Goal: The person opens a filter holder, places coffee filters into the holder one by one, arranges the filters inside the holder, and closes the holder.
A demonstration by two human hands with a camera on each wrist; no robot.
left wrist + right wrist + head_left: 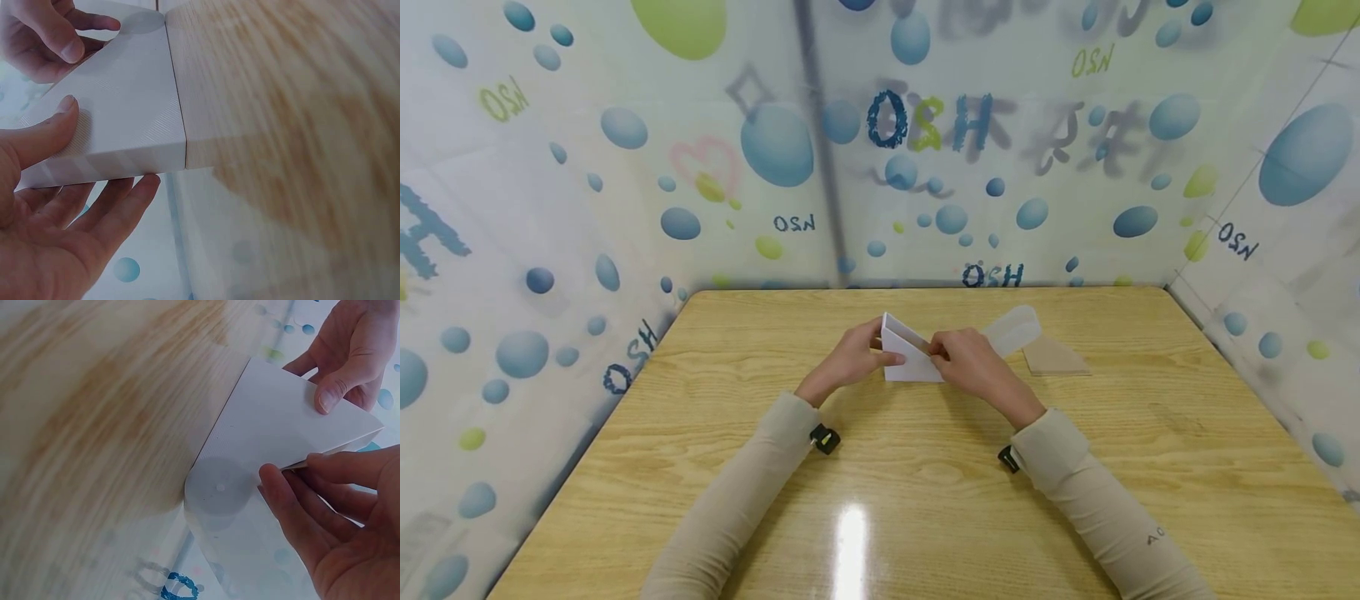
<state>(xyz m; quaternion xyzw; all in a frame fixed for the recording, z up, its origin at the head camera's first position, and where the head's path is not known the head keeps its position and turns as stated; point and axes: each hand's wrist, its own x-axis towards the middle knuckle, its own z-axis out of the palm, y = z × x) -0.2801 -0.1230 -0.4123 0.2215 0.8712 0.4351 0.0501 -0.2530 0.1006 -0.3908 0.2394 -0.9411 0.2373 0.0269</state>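
Observation:
A slim white box (910, 354) with a slanted open top stands on edge on the table. My left hand (857, 354) grips its tall end, with the thumb (65, 119) flat on the broad face and the fingers along the narrow side. At the lower end of the slanted opening, my right hand (973, 362) pinches a thin, brownish-edged piece (294, 467); most of that piece is hidden, and I cannot tell what it is. A translucent swing cover (1017, 329) extends past the right hand from the box's rounded corner.
A flat brown card-like piece (1056, 358) lies on the wooden table (925, 467), just right of the translucent cover. Walls of printed fabric (1037, 167) with blue and green dots close in the back and both sides.

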